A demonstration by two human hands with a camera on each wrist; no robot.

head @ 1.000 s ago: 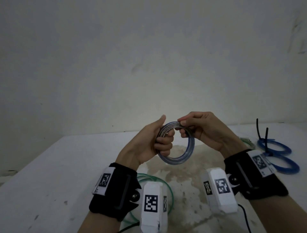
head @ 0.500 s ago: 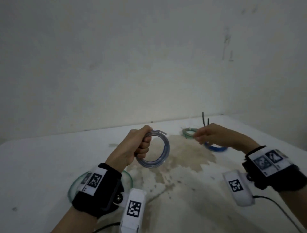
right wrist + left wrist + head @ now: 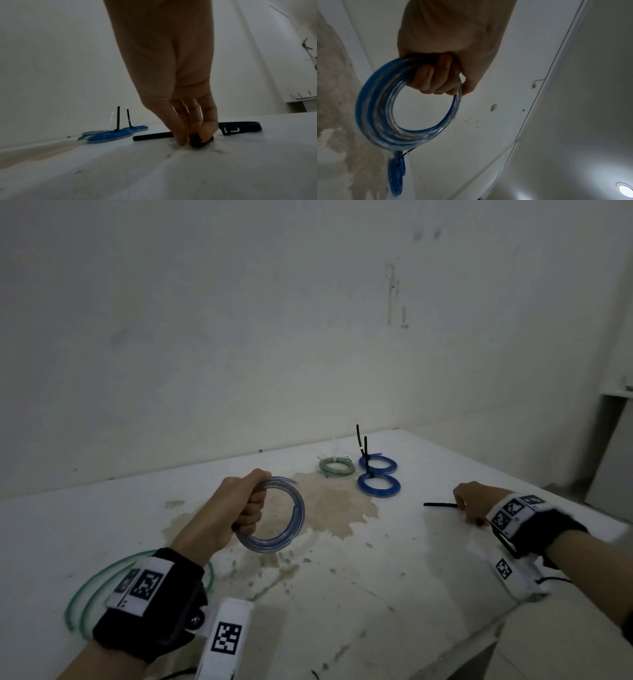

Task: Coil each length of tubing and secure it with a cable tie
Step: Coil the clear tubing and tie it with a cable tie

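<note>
My L hand wrapped tight round clear tube coil, held up over table. My R hand fingertips pinch black cable tie lying on table, far R of coil

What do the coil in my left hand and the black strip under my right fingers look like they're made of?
Clear, blue-striped tubing coil: probably soft glossy plastic such as vinyl; it is see-through, glints, and bends into tight loops. Thin black cable tie: likely matte nylon or similar plastic; it is a dull, flat, narrow strip lying on the white table.
</note>
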